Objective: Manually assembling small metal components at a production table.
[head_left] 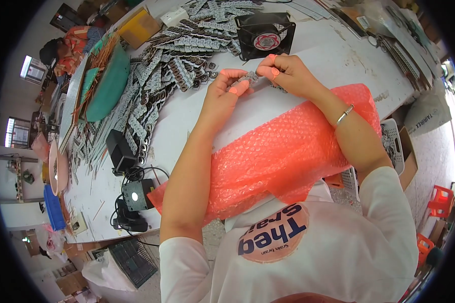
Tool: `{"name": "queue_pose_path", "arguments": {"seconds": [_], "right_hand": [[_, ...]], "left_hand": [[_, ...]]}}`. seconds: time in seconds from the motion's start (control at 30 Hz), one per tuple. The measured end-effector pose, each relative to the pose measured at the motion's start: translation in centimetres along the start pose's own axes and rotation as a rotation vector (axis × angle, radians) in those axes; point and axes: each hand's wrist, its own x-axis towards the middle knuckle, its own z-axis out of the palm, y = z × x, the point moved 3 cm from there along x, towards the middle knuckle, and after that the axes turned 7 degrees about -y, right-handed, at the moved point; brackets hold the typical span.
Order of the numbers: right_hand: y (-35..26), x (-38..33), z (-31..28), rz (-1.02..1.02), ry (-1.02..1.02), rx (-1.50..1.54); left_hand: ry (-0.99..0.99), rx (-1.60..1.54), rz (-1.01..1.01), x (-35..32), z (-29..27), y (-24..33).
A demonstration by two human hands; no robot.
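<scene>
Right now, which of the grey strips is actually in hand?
The short grey strip pinched between the left hand and right hand. All other strips lie in the fanned pile on the white table, untouched.

Black cooling fan sits at the table's far edge. Left of it a heap of gray strips, then a teal basin. Pink bubble wrap lies nearer than the fan.

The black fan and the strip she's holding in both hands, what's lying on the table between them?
In the head view, only bare white table separates the black fan from the small strip pinched by the left hand and right hand.
</scene>
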Motion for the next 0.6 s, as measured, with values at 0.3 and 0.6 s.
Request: {"name": "queue_pose_path", "arguments": {"seconds": [0.3, 0.6], "right_hand": [[-0.8, 0.6, 0.0, 0.07, -0.171, 0.162], [-2.1, 0.4, 1.0, -0.194, -0.094, -0.313]], "left_hand": [[0.01, 0.064, -0.021, -0.6, -0.1, -0.1], [-0.018, -0.077, -0.002, -1.3, -0.7, 0.3]]}}
